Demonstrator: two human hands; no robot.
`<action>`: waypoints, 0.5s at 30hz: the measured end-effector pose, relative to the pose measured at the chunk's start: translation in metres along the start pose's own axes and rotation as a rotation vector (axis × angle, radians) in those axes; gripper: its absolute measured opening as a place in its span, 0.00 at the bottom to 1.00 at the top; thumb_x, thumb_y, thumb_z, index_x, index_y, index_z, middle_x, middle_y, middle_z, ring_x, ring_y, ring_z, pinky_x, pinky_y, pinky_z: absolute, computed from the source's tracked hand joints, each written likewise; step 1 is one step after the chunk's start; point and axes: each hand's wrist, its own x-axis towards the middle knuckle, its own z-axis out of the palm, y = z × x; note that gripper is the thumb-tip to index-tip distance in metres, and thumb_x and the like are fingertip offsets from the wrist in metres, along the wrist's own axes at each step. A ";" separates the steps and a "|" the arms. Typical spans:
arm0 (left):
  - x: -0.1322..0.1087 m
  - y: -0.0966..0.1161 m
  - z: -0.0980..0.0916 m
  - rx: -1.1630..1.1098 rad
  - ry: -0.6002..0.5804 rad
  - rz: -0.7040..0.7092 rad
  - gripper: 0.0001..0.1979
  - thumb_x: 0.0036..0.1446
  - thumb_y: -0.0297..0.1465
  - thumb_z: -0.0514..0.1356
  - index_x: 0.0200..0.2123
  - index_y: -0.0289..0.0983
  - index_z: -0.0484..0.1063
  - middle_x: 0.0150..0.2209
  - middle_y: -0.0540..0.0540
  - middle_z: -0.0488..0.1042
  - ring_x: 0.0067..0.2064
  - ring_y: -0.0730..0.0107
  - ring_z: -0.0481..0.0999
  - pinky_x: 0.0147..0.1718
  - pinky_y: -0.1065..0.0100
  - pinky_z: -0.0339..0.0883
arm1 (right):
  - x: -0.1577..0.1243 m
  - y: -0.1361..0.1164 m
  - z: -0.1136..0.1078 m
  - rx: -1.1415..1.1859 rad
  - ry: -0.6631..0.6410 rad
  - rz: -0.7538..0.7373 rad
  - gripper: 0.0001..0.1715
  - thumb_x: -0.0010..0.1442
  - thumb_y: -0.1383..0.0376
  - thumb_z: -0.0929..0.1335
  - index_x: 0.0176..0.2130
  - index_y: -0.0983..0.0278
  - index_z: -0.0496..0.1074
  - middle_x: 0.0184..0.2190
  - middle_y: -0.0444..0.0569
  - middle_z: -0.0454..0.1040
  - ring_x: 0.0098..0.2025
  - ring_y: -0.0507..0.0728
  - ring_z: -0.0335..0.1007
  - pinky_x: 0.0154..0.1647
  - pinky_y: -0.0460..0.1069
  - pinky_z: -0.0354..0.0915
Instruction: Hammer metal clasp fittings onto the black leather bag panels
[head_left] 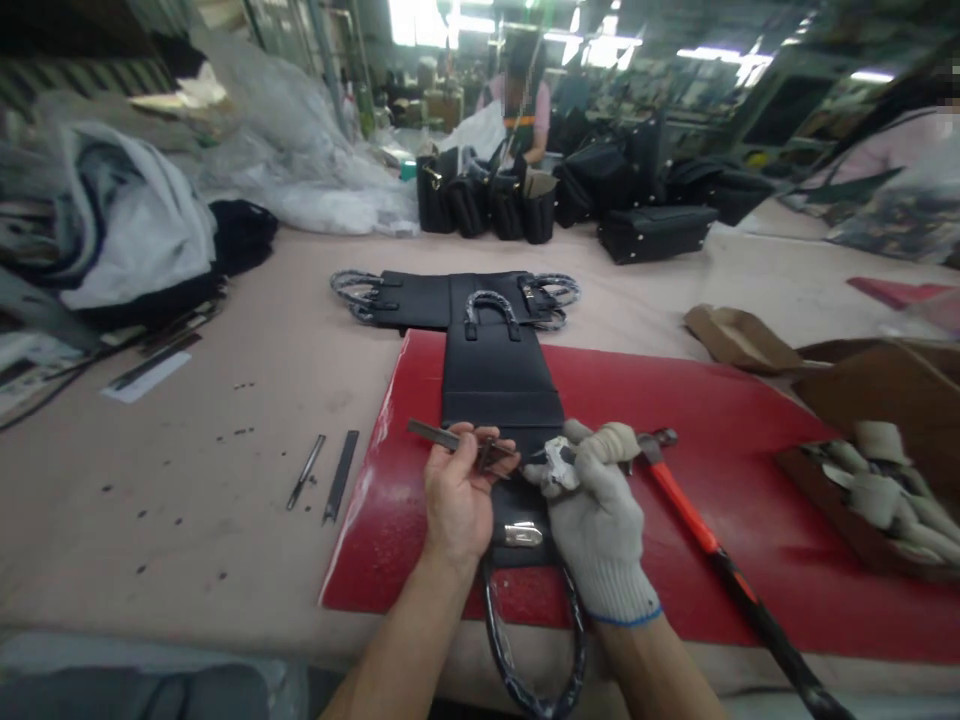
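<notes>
My bare left hand (465, 490) is closed around a flat metal strip (431, 432) and some small dark metal pieces (495, 455) near the fingertips. My right hand (596, 510), in a white knitted glove with a wrapped finger, pinches a small whitish item (561, 465) that I cannot make out. Both hands are above a black leather bag panel (502, 390) lying on a red board (645, 400). A silver metal clasp (523, 535) sits on the panel's near part. A plastic-wrapped handle (495, 640) hangs over the table's front edge.
A hammer (697, 525) with a red and black handle lies to the right. Two slim metal tools (341, 475) rest at left. A box (847, 530) holds wrapped rolls. More bag panels (416, 298) and finished black bags (487, 200) stand farther back, near another person (536, 110).
</notes>
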 end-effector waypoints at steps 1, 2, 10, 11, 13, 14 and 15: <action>-0.002 0.010 0.000 0.076 0.000 0.019 0.13 0.55 0.31 0.67 0.41 0.36 0.67 0.33 0.48 0.80 0.31 0.66 0.82 0.32 0.62 0.81 | -0.001 -0.006 0.000 0.018 0.002 0.008 0.18 0.51 0.60 0.77 0.38 0.60 0.69 0.28 0.38 0.63 0.25 0.50 0.63 0.28 0.51 0.76; -0.003 0.023 -0.001 0.166 -0.010 0.041 0.14 0.55 0.32 0.67 0.41 0.36 0.67 0.31 0.49 0.79 0.29 0.67 0.81 0.31 0.62 0.81 | -0.003 -0.012 -0.001 0.021 0.012 0.014 0.19 0.51 0.59 0.76 0.39 0.60 0.69 0.28 0.38 0.63 0.25 0.51 0.63 0.26 0.51 0.75; -0.004 0.151 -0.056 1.054 0.116 0.158 0.23 0.42 0.40 0.69 0.39 0.35 0.68 0.24 0.52 0.74 0.19 0.69 0.73 0.16 0.72 0.68 | -0.023 -0.063 -0.039 -0.199 0.112 0.050 0.23 0.44 0.62 0.78 0.40 0.64 0.71 0.28 0.41 0.67 0.24 0.52 0.68 0.20 0.48 0.70; -0.003 0.163 -0.069 1.144 0.174 0.147 0.22 0.42 0.40 0.68 0.38 0.36 0.68 0.23 0.52 0.73 0.19 0.69 0.72 0.16 0.72 0.67 | -0.026 -0.065 -0.044 -0.234 0.113 0.076 0.22 0.44 0.62 0.77 0.39 0.63 0.71 0.27 0.40 0.67 0.23 0.51 0.66 0.18 0.47 0.69; 0.002 0.185 -0.096 1.307 0.272 0.140 0.20 0.43 0.41 0.65 0.37 0.36 0.68 0.22 0.52 0.73 0.19 0.68 0.72 0.16 0.71 0.65 | -0.032 -0.067 -0.054 -0.308 0.090 0.140 0.20 0.45 0.62 0.77 0.36 0.62 0.69 0.25 0.39 0.65 0.19 0.49 0.62 0.16 0.47 0.67; 0.004 0.194 -0.109 1.403 0.313 0.154 0.19 0.44 0.41 0.63 0.37 0.37 0.69 0.23 0.52 0.73 0.19 0.66 0.73 0.16 0.70 0.64 | -0.035 -0.066 -0.059 -0.350 0.076 0.172 0.19 0.46 0.62 0.76 0.35 0.62 0.68 0.24 0.39 0.65 0.18 0.49 0.60 0.15 0.46 0.65; 0.008 0.203 -0.120 1.526 0.339 0.178 0.17 0.45 0.42 0.62 0.36 0.37 0.70 0.22 0.51 0.73 0.20 0.64 0.74 0.17 0.69 0.64 | -0.037 -0.066 -0.063 -0.398 0.066 0.204 0.18 0.47 0.61 0.76 0.34 0.61 0.67 0.24 0.39 0.65 0.18 0.49 0.60 0.14 0.46 0.64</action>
